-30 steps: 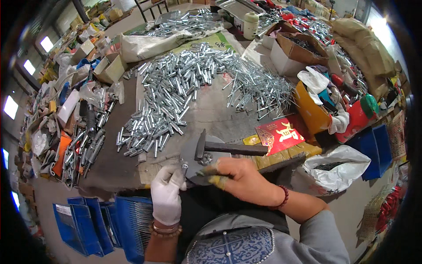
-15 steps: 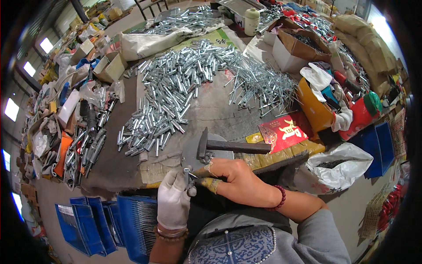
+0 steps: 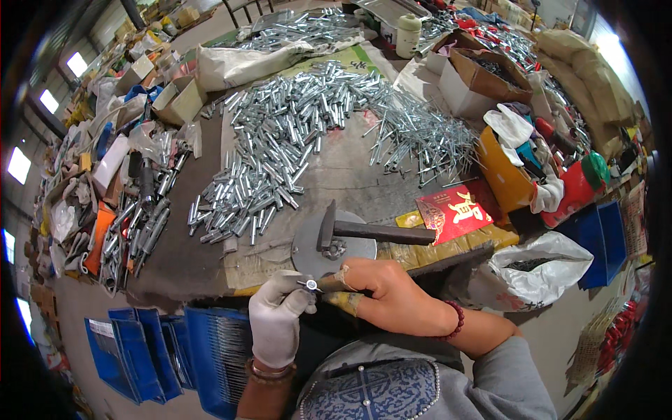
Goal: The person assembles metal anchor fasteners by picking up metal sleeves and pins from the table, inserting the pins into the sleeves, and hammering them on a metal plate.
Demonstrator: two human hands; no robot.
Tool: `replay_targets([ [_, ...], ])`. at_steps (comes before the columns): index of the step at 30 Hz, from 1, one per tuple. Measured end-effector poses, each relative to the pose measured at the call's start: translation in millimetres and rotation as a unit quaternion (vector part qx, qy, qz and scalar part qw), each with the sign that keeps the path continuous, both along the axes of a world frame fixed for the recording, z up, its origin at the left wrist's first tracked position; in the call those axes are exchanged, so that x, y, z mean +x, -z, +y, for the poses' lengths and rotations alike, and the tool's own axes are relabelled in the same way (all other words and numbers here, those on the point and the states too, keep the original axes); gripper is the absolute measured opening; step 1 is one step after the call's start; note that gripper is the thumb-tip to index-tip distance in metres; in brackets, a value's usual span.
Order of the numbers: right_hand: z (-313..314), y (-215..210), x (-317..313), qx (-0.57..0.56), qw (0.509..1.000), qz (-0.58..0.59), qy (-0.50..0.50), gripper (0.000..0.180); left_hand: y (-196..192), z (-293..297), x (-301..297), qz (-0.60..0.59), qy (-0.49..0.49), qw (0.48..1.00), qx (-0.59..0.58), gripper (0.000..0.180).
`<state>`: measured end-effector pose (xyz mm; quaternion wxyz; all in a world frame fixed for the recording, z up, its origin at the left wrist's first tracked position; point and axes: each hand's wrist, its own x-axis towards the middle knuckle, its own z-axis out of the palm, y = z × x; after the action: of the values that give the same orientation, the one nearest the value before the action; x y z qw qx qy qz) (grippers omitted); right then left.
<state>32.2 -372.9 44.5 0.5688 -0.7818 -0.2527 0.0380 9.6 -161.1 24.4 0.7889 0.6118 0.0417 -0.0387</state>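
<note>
My left hand (image 3: 276,318), in a white glove, pinches a small shiny metal tube (image 3: 311,285) whose round end faces up. My bare right hand (image 3: 392,297) has worn coverings on its thumb and forefinger. These two digits close on a thin metal pin (image 3: 320,289) beside the tube; how far the pin reaches into the tube I cannot tell. Just beyond my hands a hammer (image 3: 381,232) lies with its head on a round grey metal plate (image 3: 303,252). Farther off spread a big heap of metal tubes (image 3: 269,150) and, to its right, a pile of thin pins (image 3: 427,140).
A red printed card (image 3: 458,213) lies right of the hammer. Blue bins (image 3: 217,360) stand below the table's left front edge. At the right are an open white sack (image 3: 542,269) and a yellow container (image 3: 500,171) with gloves. Tools clutter the left (image 3: 143,227).
The tube between my hands has tilted, so its round end now faces up toward me. Both hands have shifted slightly to the right. The hammer stays on the plate.
</note>
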Motion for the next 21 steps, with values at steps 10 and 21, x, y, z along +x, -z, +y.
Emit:
replay_targets([
  [10,-19,-3,-8,0.298,0.93,0.213,0.017,0.023,0,5,-1,-0.101,-0.009,0.987,0.122,0.008],
  [21,-14,10,-5,0.413,0.877,0.246,0.02,0.022,4,-5,-5,-0.114,-0.042,0.971,0.205,0.02],
])
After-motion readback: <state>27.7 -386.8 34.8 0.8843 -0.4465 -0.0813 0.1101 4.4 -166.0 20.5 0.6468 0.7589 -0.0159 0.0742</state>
